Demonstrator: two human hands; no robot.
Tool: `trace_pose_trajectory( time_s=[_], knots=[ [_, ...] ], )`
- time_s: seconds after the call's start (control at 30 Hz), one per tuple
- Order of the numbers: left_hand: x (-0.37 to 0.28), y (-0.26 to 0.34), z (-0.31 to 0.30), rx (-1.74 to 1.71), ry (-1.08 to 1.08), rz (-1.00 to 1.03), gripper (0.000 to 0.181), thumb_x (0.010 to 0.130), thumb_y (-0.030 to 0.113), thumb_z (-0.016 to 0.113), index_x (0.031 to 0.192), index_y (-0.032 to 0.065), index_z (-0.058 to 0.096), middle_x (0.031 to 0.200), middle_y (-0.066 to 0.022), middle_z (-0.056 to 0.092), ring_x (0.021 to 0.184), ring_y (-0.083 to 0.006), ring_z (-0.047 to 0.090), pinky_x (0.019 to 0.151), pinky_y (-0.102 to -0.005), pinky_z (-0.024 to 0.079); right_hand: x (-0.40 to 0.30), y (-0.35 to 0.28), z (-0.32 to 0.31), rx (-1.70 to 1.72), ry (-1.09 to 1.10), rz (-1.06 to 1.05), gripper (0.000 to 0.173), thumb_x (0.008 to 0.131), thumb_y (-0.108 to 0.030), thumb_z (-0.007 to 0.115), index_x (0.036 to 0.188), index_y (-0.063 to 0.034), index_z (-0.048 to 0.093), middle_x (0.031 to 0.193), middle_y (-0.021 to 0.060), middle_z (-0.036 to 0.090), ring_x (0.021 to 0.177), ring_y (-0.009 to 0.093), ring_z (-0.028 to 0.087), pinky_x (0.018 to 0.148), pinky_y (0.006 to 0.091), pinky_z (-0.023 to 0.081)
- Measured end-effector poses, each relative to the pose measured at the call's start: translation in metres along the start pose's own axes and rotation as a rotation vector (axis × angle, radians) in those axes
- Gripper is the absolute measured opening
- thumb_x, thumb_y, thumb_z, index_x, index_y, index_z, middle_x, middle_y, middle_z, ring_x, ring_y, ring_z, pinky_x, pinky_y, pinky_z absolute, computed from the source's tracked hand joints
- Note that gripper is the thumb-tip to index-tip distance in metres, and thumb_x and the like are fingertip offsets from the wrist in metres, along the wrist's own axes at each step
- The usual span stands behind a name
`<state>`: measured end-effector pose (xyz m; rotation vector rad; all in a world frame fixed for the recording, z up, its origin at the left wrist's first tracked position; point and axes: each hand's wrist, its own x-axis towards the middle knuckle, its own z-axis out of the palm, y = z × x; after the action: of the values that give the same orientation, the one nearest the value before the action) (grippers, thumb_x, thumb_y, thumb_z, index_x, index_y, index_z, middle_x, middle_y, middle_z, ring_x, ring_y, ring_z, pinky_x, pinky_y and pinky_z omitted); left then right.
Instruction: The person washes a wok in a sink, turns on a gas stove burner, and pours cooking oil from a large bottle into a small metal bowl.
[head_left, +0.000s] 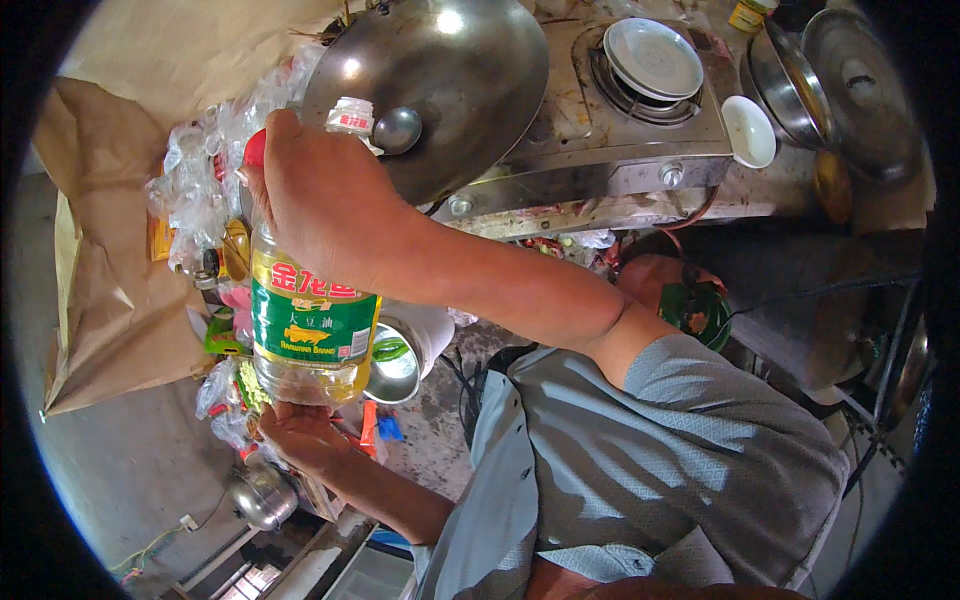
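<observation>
A large clear plastic bottle of Arawana cooking oil, with a green label, stands roughly upright before me. My right hand is closed around its upper part, largely hiding the grip. A red cap shows by the thumb and fingers of that hand. The white neck rises behind the wrist, in front of the wok. Beneath the base, my left hand supports the bottle with its palm turned up. A large metal wok lies beyond, with a metal ladle in it.
Stacked white plates sit on a gas stove burner. Right of them are a white bowl, metal pans and a lid. Clear plastic bags crowd the left. A metal container holds green vegetables; a kettle stands lower left.
</observation>
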<state>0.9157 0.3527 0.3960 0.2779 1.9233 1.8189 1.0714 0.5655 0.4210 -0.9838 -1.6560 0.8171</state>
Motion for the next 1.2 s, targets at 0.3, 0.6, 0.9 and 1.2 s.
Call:
trace_pose_trajectory(
  time_s=[0.3, 0.6, 0.9, 1.2],
  knots=[
    [0.012, 0.002, -0.004, 0.032, -0.051, 0.001, 0.068, 0.091, 0.053, 0.04, 0.122, -0.0047, 0.058, 0.117, -0.0172, 0.064, 0.107, -0.0263, 0.062, 0.088, -0.0392, 0.049, 0.009, 0.012, -0.005, 0.015, 0.086, -0.014, 0.028, 0.091, -0.018, 0.058, 0.09, 0.0087, 0.048, 0.073, 0.0259, 0.06, 0.066, 0.042, 0.064, 0.056, 0.0474, 0.051],
    [0.008, 0.008, 0.009, 0.056, -0.062, 0.033, 0.066, 0.088, 0.055, 0.045, 0.114, -0.003, 0.063, 0.112, -0.0145, 0.067, 0.103, -0.0248, 0.063, 0.091, -0.0404, 0.047, 0.017, 0.023, -0.013, 0.011, 0.05, 0.015, 0.03, 0.093, -0.019, 0.056, 0.091, 0.0092, 0.047, 0.067, 0.0251, 0.06, 0.062, 0.041, 0.064, 0.055, 0.0476, 0.051],
    [0.007, 0.008, 0.012, 0.061, -0.103, 0.053, 0.067, 0.088, 0.056, 0.047, 0.115, -0.0043, 0.062, 0.113, -0.0143, 0.067, 0.105, -0.0248, 0.062, 0.092, -0.0391, 0.045, 0.024, 0.034, -0.015, -0.003, 0.067, -0.024, 0.03, 0.093, -0.018, 0.055, 0.09, 0.0099, 0.046, 0.065, 0.0243, 0.06, 0.06, 0.04, 0.064, 0.053, 0.046, 0.051],
    [-0.006, 0.015, 0.026, 0.048, -0.056, 0.068, 0.064, 0.089, 0.052, 0.047, 0.119, -0.003, 0.06, 0.115, -0.0153, 0.066, 0.107, -0.0265, 0.061, 0.094, -0.0409, 0.044, 0.026, 0.039, -0.015, 0.058, 0.108, -0.05, 0.029, 0.093, -0.018, 0.054, 0.09, 0.01, 0.046, 0.064, 0.0241, 0.06, 0.058, 0.04, 0.063, 0.052, 0.0459, 0.051]
  ],
)
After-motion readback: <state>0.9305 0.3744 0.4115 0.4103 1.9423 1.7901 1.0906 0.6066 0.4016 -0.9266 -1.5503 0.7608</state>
